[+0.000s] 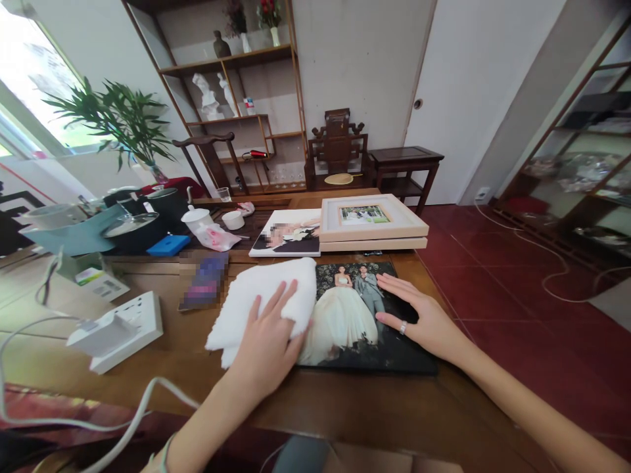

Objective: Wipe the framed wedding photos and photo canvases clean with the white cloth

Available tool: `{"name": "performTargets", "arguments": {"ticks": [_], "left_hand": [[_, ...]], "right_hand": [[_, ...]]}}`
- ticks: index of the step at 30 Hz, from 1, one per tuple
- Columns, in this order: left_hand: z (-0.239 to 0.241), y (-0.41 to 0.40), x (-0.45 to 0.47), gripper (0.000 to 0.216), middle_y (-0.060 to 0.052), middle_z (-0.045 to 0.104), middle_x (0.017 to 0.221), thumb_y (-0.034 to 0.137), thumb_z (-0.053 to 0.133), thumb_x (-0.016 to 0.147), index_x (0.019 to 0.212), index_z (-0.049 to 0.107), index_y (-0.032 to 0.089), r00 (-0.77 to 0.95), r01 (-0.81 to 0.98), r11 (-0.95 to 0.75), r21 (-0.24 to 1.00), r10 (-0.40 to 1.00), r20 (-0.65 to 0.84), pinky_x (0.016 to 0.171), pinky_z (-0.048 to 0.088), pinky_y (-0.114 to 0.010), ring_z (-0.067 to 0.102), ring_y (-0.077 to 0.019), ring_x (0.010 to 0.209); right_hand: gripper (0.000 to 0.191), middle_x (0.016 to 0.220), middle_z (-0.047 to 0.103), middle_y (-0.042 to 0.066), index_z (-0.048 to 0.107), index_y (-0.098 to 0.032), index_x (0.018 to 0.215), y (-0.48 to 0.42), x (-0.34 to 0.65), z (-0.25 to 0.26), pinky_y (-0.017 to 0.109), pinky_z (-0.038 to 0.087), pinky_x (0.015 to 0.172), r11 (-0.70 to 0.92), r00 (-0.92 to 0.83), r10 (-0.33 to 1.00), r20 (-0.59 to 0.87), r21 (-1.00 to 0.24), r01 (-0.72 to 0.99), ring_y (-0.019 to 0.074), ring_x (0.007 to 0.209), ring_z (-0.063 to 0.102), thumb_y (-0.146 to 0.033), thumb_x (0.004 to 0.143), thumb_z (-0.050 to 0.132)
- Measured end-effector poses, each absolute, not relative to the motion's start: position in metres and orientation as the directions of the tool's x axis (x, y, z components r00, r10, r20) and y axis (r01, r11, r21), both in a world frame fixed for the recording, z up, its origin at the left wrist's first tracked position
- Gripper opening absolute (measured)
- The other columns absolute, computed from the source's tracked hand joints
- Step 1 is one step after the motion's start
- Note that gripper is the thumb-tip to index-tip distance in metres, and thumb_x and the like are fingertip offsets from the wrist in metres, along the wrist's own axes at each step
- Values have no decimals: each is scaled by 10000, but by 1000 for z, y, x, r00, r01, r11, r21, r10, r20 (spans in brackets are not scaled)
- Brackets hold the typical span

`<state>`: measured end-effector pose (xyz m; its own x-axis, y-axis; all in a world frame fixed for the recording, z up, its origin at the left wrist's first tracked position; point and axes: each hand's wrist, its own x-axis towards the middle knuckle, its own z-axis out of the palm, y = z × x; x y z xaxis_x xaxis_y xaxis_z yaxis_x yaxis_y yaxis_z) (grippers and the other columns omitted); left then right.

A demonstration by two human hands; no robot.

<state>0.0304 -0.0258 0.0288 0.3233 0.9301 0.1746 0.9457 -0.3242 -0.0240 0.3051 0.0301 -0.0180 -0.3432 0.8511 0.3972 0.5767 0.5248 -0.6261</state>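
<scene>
A dark wedding photo panel (pixel 367 328) lies flat on the wooden table (pixel 345 407) in front of me. My left hand (pixel 269 338) presses flat, fingers spread, on a white cloth (pixel 261 292) that covers the panel's left part. My right hand (pixel 419 315), a ring on one finger, rests flat with fingers stretched out on the panel's right edge.
Behind the panel sit a framed photo stack (pixel 372 223) and another photo print (pixel 288 236). At the left are a white power strip (pixel 125 328) with cables, a blue box (pixel 167 245), pots and cups. A shelf, chair and plant stand at the back.
</scene>
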Motion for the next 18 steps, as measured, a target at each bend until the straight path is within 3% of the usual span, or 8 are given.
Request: {"name": "performTargets", "arguments": {"ticks": [5,9,13,15,18], "left_hand": [[32,-5,30,432,-118,328,1464,312,369,914,636,657,148,261,965,-263,-10,949,176,1024,313,-616,282,-337,1354],[28,-47,46,372,-72,285,1490,223,419,874,610,674,159,395,916,-400,-4,902,173,1057,271,-611,248,-336,1367],[22,-89,56,189,-51,270,1497,246,538,787,778,724,210,580,798,-601,49,788,208,1059,280,-611,231,-351,1370],[22,-89,53,187,-43,273,1496,235,534,794,800,720,209,572,803,-593,60,795,202,1071,272,-597,237,-336,1371],[26,-65,42,295,-48,289,1490,208,460,852,658,680,173,469,872,-486,54,863,187,1090,229,-586,250,-315,1371]], "right_hand": [[521,1339,520,112,545,-202,1262,31,304,-19,498,369,1045,513,-326,858,397,-614,600,282,1265,435,-425,797,618],[515,1339,521,114,551,-204,1256,32,304,-20,502,372,1041,510,-322,859,397,-618,598,284,1259,442,-427,797,618],[505,1336,526,97,550,-234,1260,32,304,-20,510,368,1041,523,-324,851,412,-618,587,289,1261,438,-410,793,626],[506,1342,520,100,547,-226,1263,32,304,-20,505,362,1047,525,-330,850,411,-617,586,285,1267,431,-411,798,620],[507,1347,515,100,544,-228,1266,32,305,-20,508,361,1048,521,-333,853,402,-625,581,287,1272,424,-425,803,609]]}}
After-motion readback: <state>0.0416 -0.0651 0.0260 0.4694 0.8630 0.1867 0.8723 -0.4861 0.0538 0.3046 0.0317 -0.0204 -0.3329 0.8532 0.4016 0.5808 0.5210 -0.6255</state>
